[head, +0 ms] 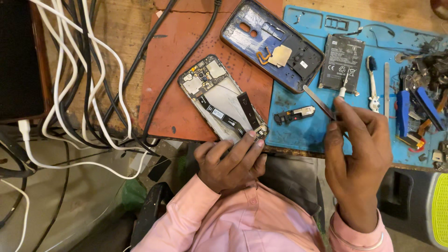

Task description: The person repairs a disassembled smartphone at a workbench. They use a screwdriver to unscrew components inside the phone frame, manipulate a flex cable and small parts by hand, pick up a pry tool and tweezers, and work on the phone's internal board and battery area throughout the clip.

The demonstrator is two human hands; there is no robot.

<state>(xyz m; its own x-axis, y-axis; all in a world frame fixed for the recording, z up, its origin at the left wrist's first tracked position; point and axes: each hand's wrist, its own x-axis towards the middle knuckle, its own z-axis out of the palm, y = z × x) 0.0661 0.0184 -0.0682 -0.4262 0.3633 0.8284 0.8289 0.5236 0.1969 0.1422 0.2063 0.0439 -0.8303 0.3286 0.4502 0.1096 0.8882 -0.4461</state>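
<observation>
Opened phone [223,100], back removed, centre of frame on a red mat [172,60]; left hand [231,161] fingers grip its lower end. Right hand [357,149], centre right, fingers pinched on tweezers [319,101] over a blue mat [303,126]. Back cover [273,44], upper centre, holds a fingerprint flex. Battery [341,61] upper right.

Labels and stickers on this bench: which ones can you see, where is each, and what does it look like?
Battery: flat black rectangle on the blue mat, its face covered by a label printed in white.
Small sticker: white rectangle inside the blue back cover.
Opened phone: on the red mat, held by the left hand; no screen shows.
</observation>
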